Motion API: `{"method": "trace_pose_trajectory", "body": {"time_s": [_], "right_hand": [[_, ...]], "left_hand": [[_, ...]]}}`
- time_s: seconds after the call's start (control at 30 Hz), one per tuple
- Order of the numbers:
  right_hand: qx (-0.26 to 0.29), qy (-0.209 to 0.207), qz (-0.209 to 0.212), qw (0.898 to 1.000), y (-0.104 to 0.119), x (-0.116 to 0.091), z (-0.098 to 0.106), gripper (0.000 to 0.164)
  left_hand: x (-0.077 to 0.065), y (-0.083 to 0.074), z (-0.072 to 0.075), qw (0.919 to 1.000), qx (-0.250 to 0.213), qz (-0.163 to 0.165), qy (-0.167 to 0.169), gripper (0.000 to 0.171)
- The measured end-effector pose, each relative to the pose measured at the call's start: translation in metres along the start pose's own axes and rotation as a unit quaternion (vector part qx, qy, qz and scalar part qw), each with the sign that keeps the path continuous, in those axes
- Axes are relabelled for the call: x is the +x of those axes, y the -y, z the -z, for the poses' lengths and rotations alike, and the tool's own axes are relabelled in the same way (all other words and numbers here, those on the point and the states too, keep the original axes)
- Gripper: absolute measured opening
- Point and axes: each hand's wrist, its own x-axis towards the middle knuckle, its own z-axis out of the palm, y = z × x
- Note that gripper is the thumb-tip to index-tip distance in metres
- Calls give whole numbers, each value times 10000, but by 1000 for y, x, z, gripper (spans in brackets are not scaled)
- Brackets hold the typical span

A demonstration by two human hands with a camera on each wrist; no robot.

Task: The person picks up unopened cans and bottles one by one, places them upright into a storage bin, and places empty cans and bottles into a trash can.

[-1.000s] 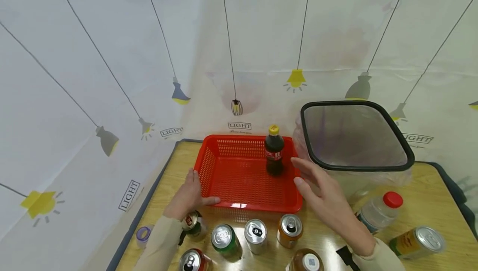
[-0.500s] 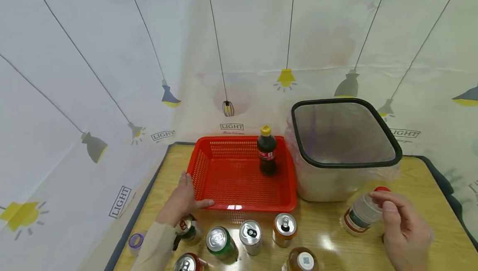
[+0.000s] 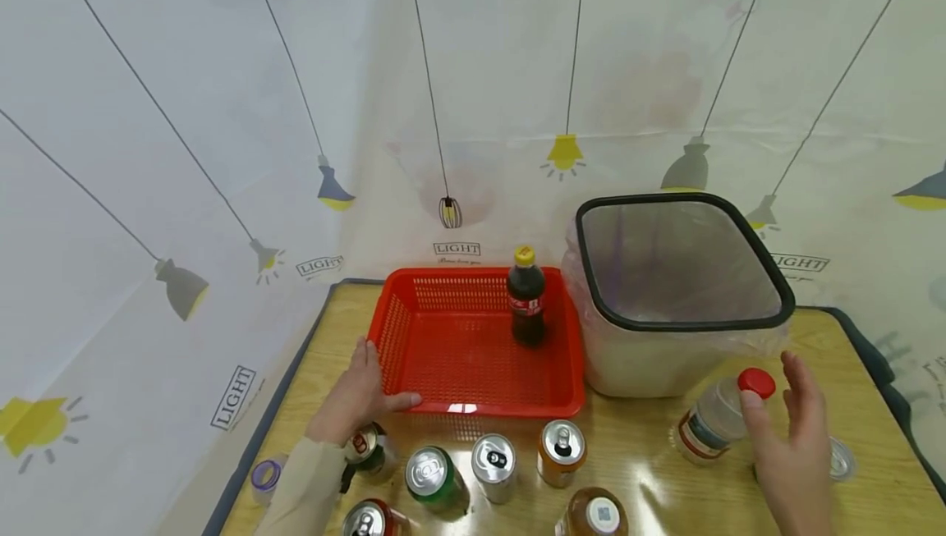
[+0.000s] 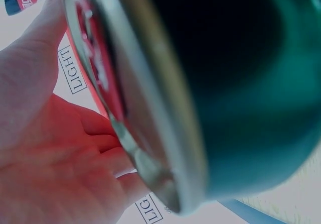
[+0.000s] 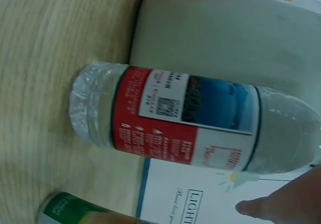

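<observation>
My left hand (image 3: 347, 400) rests at the front left corner of the red plastic basket (image 3: 458, 359), fingers straight along its outer wall and thumb at the front rim. Inside the basket, on the right, a cola bottle (image 3: 527, 306) with a yellow cap stands upright. My right hand (image 3: 796, 450) is spread beside the red cap of a clear water bottle (image 3: 704, 429), thumb and fingers apart; contact is unclear. In the right wrist view this labelled water bottle (image 5: 185, 118) stands on the table. A dark green can (image 4: 251, 83) with a red tab fills the left wrist view.
A bin (image 3: 636, 364) with a black rim and plastic liner stands right of the basket. In front are a green can (image 3: 432, 474), silver can (image 3: 493, 462), orange can (image 3: 562, 450), red can (image 3: 373, 519) and brown bottle (image 3: 594, 515). Another can (image 3: 841, 460) is behind my right hand.
My right hand has moved from the basket's right side to the water bottle at the right, and its fingers have spread near the cap. The left hand stays at the basket.
</observation>
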Motion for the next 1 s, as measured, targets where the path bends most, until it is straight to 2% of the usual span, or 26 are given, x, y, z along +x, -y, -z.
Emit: {"method": "trace_pose_trajectory", "body": {"time_s": [0.1,0.17,0.27,0.33,0.57,0.7,0.87,1.0], "right_hand": [[11,308,-572,9979,-8,6,-3,93],[27,418,-692,9967,-13,8,-6,102],[1,486,-662,9966,-22,8,-10,106],[-205,446,-638,9968,-26,7,-14,103],[-1039,335,-1024,9887,-33,9,-17,88],[-1077,92,-993,9892,-36,6,-18,77],[-845,-190,-848,9926,-38,5,-23,63],[-817,-242,-852,9927,-37,8,-24,63]], "left_hand": [[1,1,0,10000,-46,-46,-16,133],[2,2,-1,9999,-63,-89,-30,134],[3,3,-2,9999,-85,-108,-67,134],[2,3,-1,9999,-89,-120,-74,134],[0,2,0,9998,-131,-138,-66,131],[1,1,-1,9998,-134,-134,7,130],[1,2,-2,9998,1,-213,-43,128],[0,1,0,9998,10,-186,-66,128]]}}
